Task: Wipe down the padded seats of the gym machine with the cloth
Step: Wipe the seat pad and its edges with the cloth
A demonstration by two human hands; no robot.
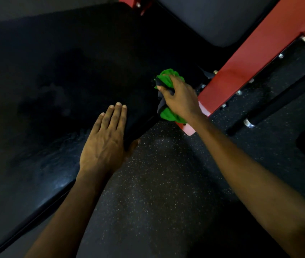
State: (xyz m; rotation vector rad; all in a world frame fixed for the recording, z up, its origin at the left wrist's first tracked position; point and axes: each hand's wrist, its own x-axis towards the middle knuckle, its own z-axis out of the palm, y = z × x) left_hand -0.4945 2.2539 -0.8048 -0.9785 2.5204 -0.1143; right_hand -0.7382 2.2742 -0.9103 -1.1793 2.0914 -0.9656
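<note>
1. The left hand [105,144] lies flat, palm down, on the black padded seat [64,71]. Its fingers are straight and close together, and it holds nothing. The thumb hangs over the seat's near edge.
2. The right hand [180,98] is ahead of the left hand and to its right, well apart from it. Its fingers and thumb are curled round a bunched cloth [168,77] and grip it.
3. The cloth is bright green with a dark grey fold running through it. Green bunches stick out beyond the fingertips and under the wrist.
4. The cloth sits at the seat's right edge, in the narrow space between the seat and the red frame [250,60]. Whether it presses on the top of the pad or on its side cannot be told.
5. Just left of the left hand, the seat surface shows a glossy, streaked patch. Farther from the hand it is matt and very dark.
6. Beyond the right hand, a second pad [213,19], dark grey, lies alongside the red frame.
7. To the right of the right hand, a row of bolts [238,92] runs along the frame's lower edge. A black bar [278,103] with a shiny metal end lies past them.
8. Beneath both forearms is a black speckled floor [157,183].
</note>
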